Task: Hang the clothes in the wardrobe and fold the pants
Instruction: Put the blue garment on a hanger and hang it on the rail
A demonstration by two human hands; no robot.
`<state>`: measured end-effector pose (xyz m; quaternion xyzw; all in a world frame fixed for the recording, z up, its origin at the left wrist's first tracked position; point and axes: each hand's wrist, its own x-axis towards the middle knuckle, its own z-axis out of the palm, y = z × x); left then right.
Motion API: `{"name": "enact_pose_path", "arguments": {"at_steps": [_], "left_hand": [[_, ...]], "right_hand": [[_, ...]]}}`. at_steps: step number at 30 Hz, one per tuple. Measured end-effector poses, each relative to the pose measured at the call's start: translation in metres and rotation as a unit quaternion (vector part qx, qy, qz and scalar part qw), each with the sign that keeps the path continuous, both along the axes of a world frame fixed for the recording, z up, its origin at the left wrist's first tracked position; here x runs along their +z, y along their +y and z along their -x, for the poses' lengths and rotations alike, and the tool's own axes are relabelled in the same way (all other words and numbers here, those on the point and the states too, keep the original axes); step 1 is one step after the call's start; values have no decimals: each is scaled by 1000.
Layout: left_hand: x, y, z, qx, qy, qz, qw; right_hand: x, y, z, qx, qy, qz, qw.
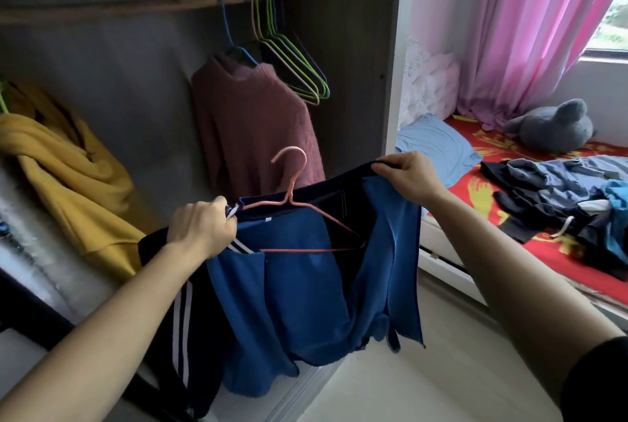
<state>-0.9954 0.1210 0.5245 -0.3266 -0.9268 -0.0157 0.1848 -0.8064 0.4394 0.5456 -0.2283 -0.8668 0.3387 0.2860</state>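
We seat the blue jacket point(289, 285) on its pink hanger point(290, 199), held before the wardrobe.
Left hand point(200, 228) grips the collar end and right hand point(407, 177) pinches the front edge. We judge it best to draw that side over the hanger's bare arm and centre the collar.

Head camera looks down, close, into the wardrobe point(356, 47)
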Motion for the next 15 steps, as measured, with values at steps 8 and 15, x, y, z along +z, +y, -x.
{"name": "enact_pose_path", "arguments": {"at_steps": [8, 15], "left_hand": [[-8, 18, -19, 92, -124, -141, 978], [2, 28, -17, 100, -345, -413, 837]], "right_hand": [[27, -59, 16, 54, 95, -66, 992], [-30, -87, 28, 42, -54, -41, 997]]}}
